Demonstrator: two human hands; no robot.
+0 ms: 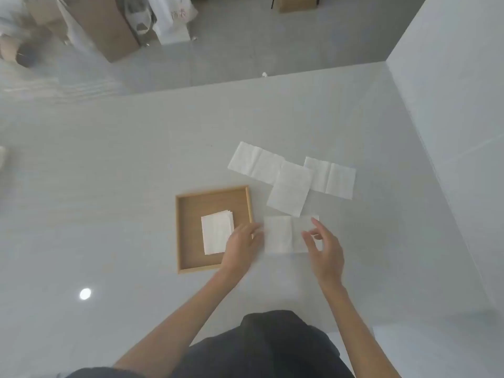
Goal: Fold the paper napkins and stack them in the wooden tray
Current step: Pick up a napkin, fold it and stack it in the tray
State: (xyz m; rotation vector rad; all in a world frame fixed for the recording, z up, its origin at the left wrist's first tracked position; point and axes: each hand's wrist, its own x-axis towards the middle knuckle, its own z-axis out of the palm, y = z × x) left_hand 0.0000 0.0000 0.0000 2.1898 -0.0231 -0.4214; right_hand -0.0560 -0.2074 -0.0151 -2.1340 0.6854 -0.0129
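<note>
A square wooden tray point(185, 230) lies on the white table, with a small stack of folded napkins point(216, 233) inside it. Just right of the tray an unfolded white napkin point(282, 234) lies flat. My left hand point(241, 248) rests its fingertips on that napkin's left edge, partly over the tray's right rim. My right hand point(324, 248) pinches the napkin's right edge between thumb and fingers. Three more napkins lie beyond: one at the far left point(253, 162), one in the middle point(290, 192) overlapping the others, and one at the right point(332, 177).
The white table point(122, 159) ends at a far edge with grey floor behind it. Cardboard boxes point(109, 31) and white bags point(171, 17) stand on the floor at the back left. A white wall point(458, 105) runs along the table's right side.
</note>
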